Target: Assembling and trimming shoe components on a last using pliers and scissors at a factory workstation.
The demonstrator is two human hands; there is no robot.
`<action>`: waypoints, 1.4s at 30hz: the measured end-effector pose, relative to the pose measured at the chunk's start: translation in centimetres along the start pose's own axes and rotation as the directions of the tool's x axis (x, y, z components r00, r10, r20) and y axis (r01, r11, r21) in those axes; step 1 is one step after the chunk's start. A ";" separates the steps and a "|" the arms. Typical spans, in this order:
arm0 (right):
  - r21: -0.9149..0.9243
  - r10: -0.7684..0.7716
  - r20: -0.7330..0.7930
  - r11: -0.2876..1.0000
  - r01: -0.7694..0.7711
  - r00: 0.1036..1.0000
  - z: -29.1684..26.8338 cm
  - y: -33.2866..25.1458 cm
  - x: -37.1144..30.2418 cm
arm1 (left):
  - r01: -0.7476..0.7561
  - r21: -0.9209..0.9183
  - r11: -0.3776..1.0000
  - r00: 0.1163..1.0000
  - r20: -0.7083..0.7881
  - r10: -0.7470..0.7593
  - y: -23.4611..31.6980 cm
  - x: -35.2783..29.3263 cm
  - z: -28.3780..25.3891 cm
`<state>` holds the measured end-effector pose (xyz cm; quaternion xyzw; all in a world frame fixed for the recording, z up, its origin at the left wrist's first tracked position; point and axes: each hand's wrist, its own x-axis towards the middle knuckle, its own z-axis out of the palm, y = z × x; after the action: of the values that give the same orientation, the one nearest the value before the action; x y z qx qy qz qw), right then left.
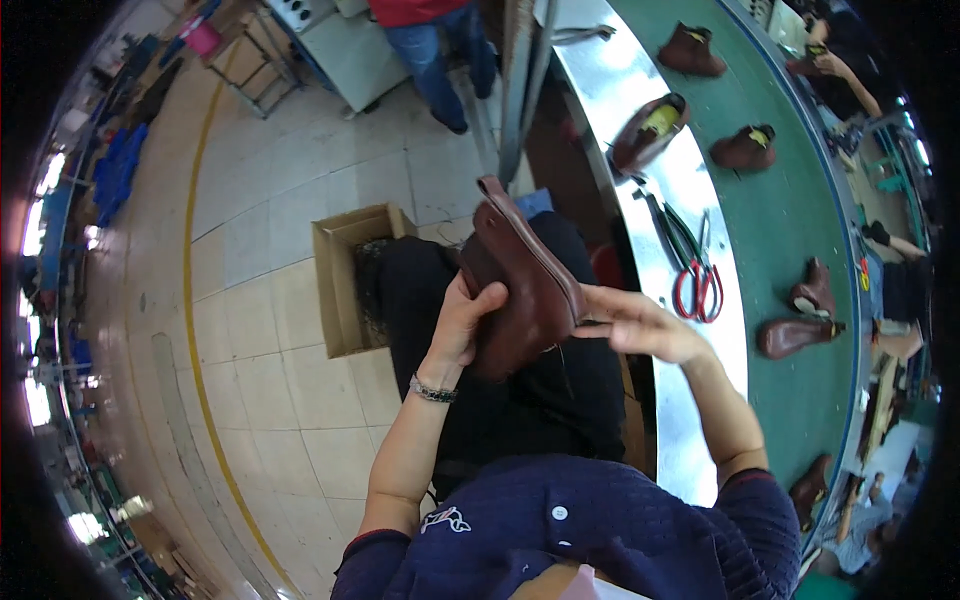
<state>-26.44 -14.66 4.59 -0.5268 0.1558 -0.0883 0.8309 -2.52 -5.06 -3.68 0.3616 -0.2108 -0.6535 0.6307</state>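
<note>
- Head view: brown boot [528,292], which you are holding over your lap [510,425].
- Left hand [460,322]: clamping its left side.
- Right hand [648,328]: fingertips meeting its right edge; whether you are pinching it, cannot tell.

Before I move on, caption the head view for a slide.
Left hand gripping and right hand touching a brown leather boot, with red-handled scissors on the metal worktop.
</note>
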 end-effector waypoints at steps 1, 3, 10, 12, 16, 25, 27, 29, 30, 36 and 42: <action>-0.047 0.122 -0.041 0.991 -0.123 0.992 -0.1 -1.4 0.0 | 0.020 -0.014 1.000 1.000 0.008 -0.020 -0.3 -0.3 0.6; -0.287 0.257 -0.080 0.919 -0.270 0.963 0.2 -2.4 0.4 | 0.004 0.208 0.978 1.000 -0.019 0.000 -1.4 -0.6 1.6; -0.394 0.495 -0.072 0.783 -0.481 0.866 -0.6 0.6 0.8 | 0.021 0.259 0.966 0.999 -0.049 -0.008 -5.6 -1.7 1.8; -0.422 0.544 -0.109 0.733 -0.534 0.832 -0.5 1.5 1.3 | -0.001 0.284 0.959 0.999 -0.051 0.016 -6.7 -1.8 0.7; -0.464 0.530 -0.252 0.668 -0.582 0.810 1.3 0.9 2.4 | -0.006 0.213 0.977 0.997 -0.073 0.022 -7.4 -2.0 -0.4; -0.540 0.436 -0.453 0.560 -0.629 0.778 3.6 1.1 3.0 | 0.015 0.201 0.979 0.999 -0.044 -0.007 -8.1 -1.6 -2.0; -0.547 0.407 -0.482 0.552 -0.630 0.776 4.0 1.2 3.0 | 0.006 0.194 0.981 0.999 -0.035 0.001 -7.9 -1.5 -1.9; -0.556 0.371 -0.508 0.549 -0.624 0.778 4.5 1.2 3.2 | -0.008 0.195 0.981 1.000 -0.025 0.013 -7.5 -1.5 -2.0; -0.578 0.366 -0.508 0.526 -0.624 0.780 4.6 0.9 3.4 | -0.004 0.145 0.989 1.000 -0.015 0.007 -7.5 -1.5 -2.1; -0.720 0.289 -0.382 0.503 -0.478 0.878 8.2 -1.2 4.1 | 0.009 -0.123 0.992 0.992 0.125 0.006 -5.5 -1.3 -4.3; -0.926 -0.209 -0.143 0.374 -0.056 0.967 9.7 1.2 3.2 | 0.094 -0.231 0.968 0.986 0.159 -0.058 -3.1 -0.5 -5.0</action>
<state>-20.03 -6.97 6.82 -0.8922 0.2511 -0.0871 0.3652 -0.90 -3.35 -9.14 0.2409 -0.1640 -0.7233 0.6261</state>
